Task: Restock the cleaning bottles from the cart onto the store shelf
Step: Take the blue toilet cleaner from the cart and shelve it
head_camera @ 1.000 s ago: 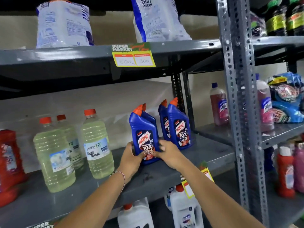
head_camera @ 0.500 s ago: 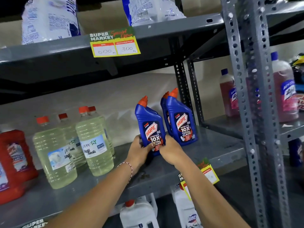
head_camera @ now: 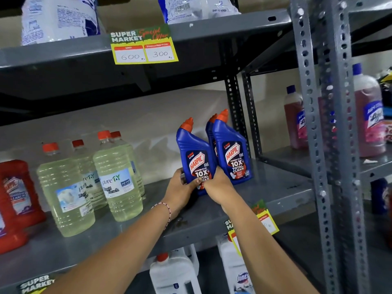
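Note:
A blue Harpic bottle (head_camera: 194,154) with an orange cap stands upright on the grey middle shelf (head_camera: 275,194). My left hand (head_camera: 180,190) grips its lower left side and my right hand (head_camera: 216,186) grips its lower right front. Touching it on the right stands a second blue Harpic bottle (head_camera: 233,153), with a third one (head_camera: 210,132) mostly hidden behind. The cart is out of view.
Several clear bleach bottles (head_camera: 117,177) and red cleaner bottles (head_camera: 17,198) fill the shelf's left. White Domex jugs (head_camera: 174,272) sit below. A perforated steel upright (head_camera: 326,145) stands on the right, pink Lizol bottles (head_camera: 369,124) beyond. Detergent bags (head_camera: 57,18) lie on the upper shelf.
Both hands have slid the held Harpic bottle back and right, against the neighbouring Harpic bottles. The camera has moved closer and tilted.

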### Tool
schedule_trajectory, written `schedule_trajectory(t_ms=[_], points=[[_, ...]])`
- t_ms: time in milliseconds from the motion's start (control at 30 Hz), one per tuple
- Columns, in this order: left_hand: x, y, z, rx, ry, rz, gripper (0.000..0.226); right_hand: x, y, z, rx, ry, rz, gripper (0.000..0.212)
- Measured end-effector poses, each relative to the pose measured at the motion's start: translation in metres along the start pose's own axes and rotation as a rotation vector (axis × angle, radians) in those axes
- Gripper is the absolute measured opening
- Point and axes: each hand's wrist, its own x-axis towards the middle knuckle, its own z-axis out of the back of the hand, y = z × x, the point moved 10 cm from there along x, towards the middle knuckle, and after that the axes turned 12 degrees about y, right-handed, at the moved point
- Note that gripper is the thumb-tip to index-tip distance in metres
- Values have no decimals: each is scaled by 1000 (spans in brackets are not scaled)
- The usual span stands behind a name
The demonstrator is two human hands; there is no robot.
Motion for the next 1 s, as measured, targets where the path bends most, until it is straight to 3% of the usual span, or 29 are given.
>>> schedule_trajectory(t_ms=[367, 467, 533, 600, 700, 767, 833, 900, 1000], points=[[-13, -1, 5, 39, 0, 126, 54, 3, -3, 4, -16, -36, 3, 63], [-39, -5, 15, -8, 21, 157, 38, -1, -3, 12, -178, -109, -7, 52], [-66, -15, 33, 5, 14, 111, 42, -8, -3, 19, -298, -190, -33, 43], [-98, -24, 65, 9, -59, 26, 37, -23, 7, 23, -390, -290, -21, 34], [-142, -28, 132, 30, -307, -90, 25, -52, 31, 12, -497, -401, 59, 25], [-159, -20, 170, -31, -460, -102, 26, -60, 40, -22, -493, -325, 94, 27], [-161, -4, 188, -104, -479, -8, 26, -57, 49, -74, -416, -160, 132, 22], [-151, 16, 186, -194, -366, 109, 35, -51, 59, -134, -270, 50, 155, 11], [-143, 20, 174, -163, -193, 150, 36, -48, 76, -203, -113, 319, 175, 17]])
